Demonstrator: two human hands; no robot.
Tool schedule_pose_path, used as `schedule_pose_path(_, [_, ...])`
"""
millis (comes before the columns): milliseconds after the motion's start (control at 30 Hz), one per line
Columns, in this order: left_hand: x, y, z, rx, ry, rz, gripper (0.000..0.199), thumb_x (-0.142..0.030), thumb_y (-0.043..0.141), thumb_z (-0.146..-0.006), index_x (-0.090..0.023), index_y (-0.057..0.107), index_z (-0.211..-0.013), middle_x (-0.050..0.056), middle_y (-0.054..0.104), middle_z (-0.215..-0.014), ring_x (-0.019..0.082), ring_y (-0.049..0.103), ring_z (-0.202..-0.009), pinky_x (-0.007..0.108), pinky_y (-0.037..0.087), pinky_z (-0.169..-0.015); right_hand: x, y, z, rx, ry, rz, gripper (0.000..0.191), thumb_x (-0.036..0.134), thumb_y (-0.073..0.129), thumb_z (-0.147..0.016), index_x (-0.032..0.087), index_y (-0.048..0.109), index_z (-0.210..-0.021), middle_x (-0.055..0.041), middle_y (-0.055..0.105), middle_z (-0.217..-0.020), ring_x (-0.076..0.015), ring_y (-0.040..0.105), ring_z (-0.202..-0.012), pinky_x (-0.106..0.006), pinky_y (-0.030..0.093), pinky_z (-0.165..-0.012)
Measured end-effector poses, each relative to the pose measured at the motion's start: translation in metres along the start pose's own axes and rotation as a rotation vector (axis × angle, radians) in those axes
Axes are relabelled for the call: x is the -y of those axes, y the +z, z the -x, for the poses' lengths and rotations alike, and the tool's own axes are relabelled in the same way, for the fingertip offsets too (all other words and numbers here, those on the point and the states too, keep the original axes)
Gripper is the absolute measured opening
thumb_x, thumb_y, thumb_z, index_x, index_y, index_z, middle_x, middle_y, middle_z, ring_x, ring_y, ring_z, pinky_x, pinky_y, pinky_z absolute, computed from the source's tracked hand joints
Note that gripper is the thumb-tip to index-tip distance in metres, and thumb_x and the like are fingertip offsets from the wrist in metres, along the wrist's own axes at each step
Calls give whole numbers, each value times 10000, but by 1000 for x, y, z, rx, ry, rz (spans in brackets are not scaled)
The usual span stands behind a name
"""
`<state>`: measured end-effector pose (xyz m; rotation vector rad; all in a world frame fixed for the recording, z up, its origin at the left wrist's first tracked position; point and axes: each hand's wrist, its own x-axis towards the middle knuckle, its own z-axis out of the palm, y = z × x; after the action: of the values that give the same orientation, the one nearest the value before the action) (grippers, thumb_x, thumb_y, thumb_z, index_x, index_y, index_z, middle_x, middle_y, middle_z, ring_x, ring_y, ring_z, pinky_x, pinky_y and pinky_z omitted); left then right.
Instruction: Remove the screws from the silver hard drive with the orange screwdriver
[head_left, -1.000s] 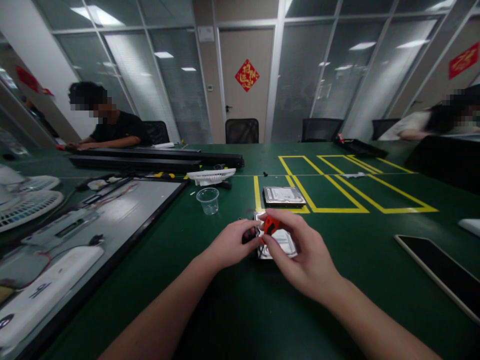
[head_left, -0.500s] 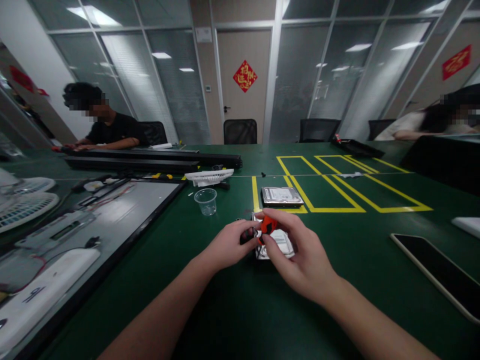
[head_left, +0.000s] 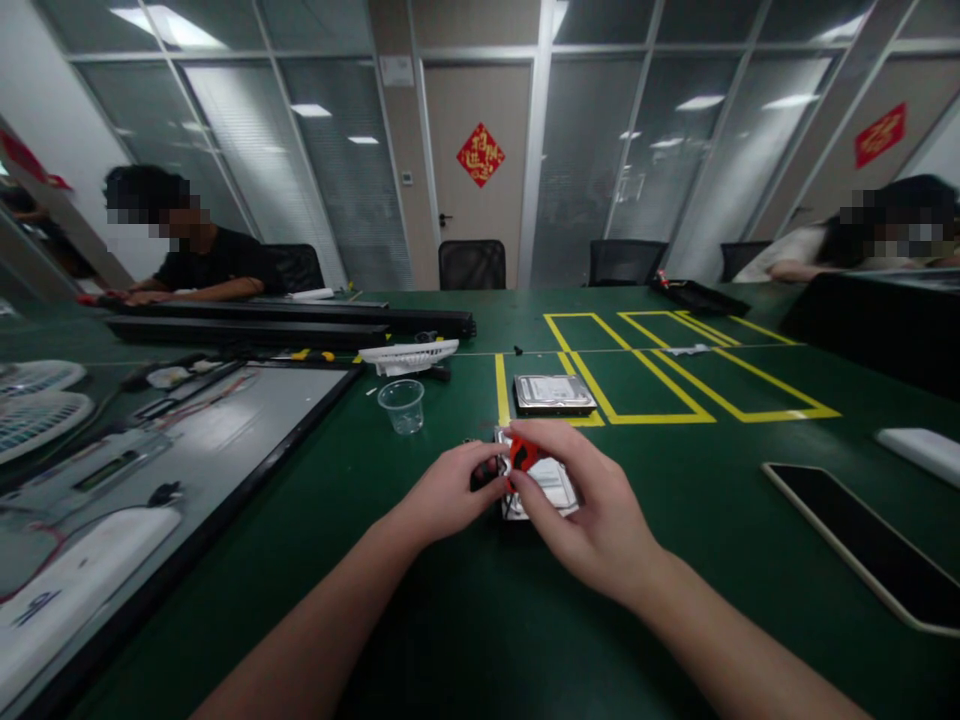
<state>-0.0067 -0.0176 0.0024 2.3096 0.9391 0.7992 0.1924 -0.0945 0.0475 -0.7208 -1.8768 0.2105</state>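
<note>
Phone [head_left: 862, 540] set well apart from right fingers [head_left: 561, 440], red piece [head_left: 523, 452] gripped. Drives [head_left: 553, 393], two. Left fingers [head_left: 480, 455] bent; grip unclear.

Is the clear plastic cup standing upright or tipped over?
Upright: the clear plastic cup has its wide rim facing up and its narrower base on the green table.

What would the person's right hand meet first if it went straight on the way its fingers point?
Probably the left hand, just beyond the red-and-black object pinched in the right hand, though depth is hard to judge.
</note>
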Motion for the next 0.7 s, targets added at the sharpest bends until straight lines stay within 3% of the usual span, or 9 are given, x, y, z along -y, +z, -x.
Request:
schedule_pose_path(133, [0,0,0,8,-8,-9,249,-316,691,-986,-209,748,-1204,71,750,-1101,256,681,-960,365,533,-854,-1,0,1,11,51,-11,531,128,632,-995,280,532,-1494,-100,693,-1360,-242,699,-1203,-440,602,-1051])
schedule_pose_path(400, [4,1,0,16,0,5,256,-340,677,-994,-209,745,-1204,81,758,-1105,264,692,-967,390,545,-897,-2,-1,-2,-14,-27,3,482,127,676,-986,304,598,-1428,-84,690,-1271,-237,687,-1170,-435,621,-1006])
schedule_pose_path(533, [1,0,0,8,-17,14,204,-279,696,-963,-209,749,-1147,72,750,-1084,260,689,-962,380,548,-905,-1,1,2,-1,23,-38,547,121,647,-990,289,524,-1495,-93,700,-1331,-230,709,-1169,-421,617,-1020])
schedule_pose_path(700, [3,0,0,24,-32,3,244,-277,692,-960,-210,743,-1190,78,743,-1106,262,685,-966,380,547,-894,-1,0,1,-12,51,-42,509,139,657,-979,279,530,-1451,-106,697,-1306,-243,710,-1152,-438,617,-1004])
